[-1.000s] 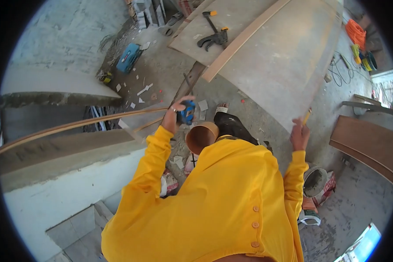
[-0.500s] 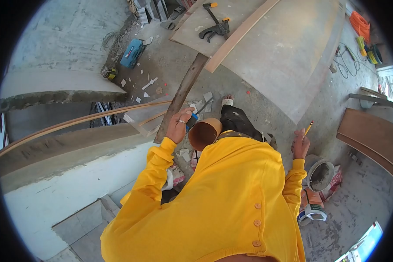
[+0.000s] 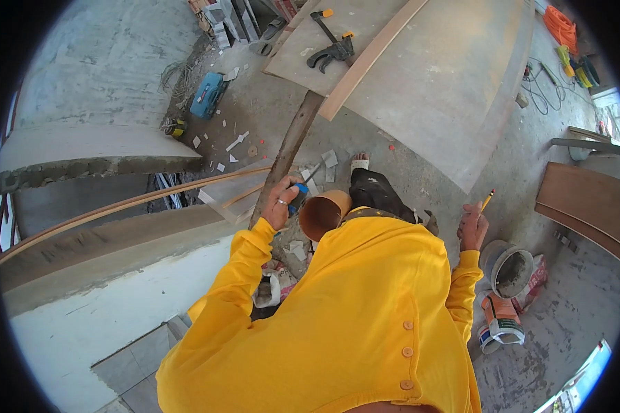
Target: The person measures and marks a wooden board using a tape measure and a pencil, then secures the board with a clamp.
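My left hand (image 3: 279,204) is closed around a blue and black tool (image 3: 298,197) whose thin dark end points up and right; what kind of tool it is cannot be made out. Beside it is a brown round tube or container (image 3: 322,213). A dark wooden plank (image 3: 291,141) runs just past the same hand. On the right, my right hand (image 3: 472,228) grips a yellow pencil (image 3: 488,200), its tip upward. The hands are wide apart, on either side of my yellow shirt.
A large board (image 3: 434,89) bears a long wooden strip (image 3: 372,58) and a black clamp (image 3: 333,51). Buckets (image 3: 506,270) stand at the right near a curved brown panel (image 3: 582,206). A blue case (image 3: 208,95) and scattered scraps lie on the floor at the left.
The blue tool has turned slightly in my left hand and shows more of its blue side. The view has shifted a little; my right hand still holds the pencil in nearly the same place.
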`<move>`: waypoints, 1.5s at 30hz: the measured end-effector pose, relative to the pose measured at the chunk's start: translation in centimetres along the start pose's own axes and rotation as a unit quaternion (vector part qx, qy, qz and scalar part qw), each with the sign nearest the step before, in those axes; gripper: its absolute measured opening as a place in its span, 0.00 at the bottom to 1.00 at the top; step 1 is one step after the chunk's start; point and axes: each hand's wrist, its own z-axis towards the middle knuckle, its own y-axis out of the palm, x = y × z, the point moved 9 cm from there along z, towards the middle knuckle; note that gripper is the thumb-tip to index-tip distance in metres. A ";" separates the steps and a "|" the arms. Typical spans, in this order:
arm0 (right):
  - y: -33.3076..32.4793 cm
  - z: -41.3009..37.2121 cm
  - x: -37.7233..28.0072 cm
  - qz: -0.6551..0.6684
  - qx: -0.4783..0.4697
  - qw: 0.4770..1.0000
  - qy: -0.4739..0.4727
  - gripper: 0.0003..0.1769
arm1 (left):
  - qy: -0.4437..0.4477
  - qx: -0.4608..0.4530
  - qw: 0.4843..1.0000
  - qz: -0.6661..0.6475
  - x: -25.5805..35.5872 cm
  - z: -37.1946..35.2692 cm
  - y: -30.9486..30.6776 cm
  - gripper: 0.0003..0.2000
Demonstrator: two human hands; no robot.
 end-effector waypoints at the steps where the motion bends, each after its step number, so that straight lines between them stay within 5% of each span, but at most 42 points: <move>1: -0.1 0.0 -0.1 0.014 0.001 1.000 0.006 0.30 | 0.004 0.025 1.000 -0.002 0.1 -0.1 -0.2 0.15; 15: -0.9 -0.1 0.5 0.007 0.019 0.999 0.034 0.33 | 0.031 0.053 0.995 0.080 -0.3 0.8 0.0 0.18; 20: -0.8 -0.6 0.9 -0.005 0.022 0.999 0.028 0.33 | -0.087 0.035 0.995 0.044 -4.9 2.2 0.5 0.19; 27: -1.3 -0.8 2.1 0.016 0.029 0.999 0.039 0.34 | -0.064 0.051 0.993 0.085 -2.6 4.8 0.9 0.18; 29: -1.4 -1.0 2.5 0.007 0.034 0.999 0.042 0.34 | 0.001 0.024 0.998 0.063 -0.4 5.3 1.7 0.17; 32: -1.5 -1.0 2.9 0.028 0.038 0.998 0.048 0.34 | -0.071 -0.039 0.995 0.052 -2.8 6.3 2.2 0.16; 36: -1.8 -1.2 3.4 0.029 0.050 0.996 0.063 0.34 | -0.032 -0.100 0.994 0.031 -3.0 6.6 2.6 0.16; 42: -2.1 -1.5 3.9 0.031 0.058 0.996 0.066 0.33 | -0.032 -0.035 0.999 0.027 -4.2 3.7 1.6 0.18; 45: -1.9 -1.4 4.3 0.039 0.054 0.996 0.063 0.33 | -0.080 0.026 0.993 -0.079 -4.4 1.6 1.3 0.18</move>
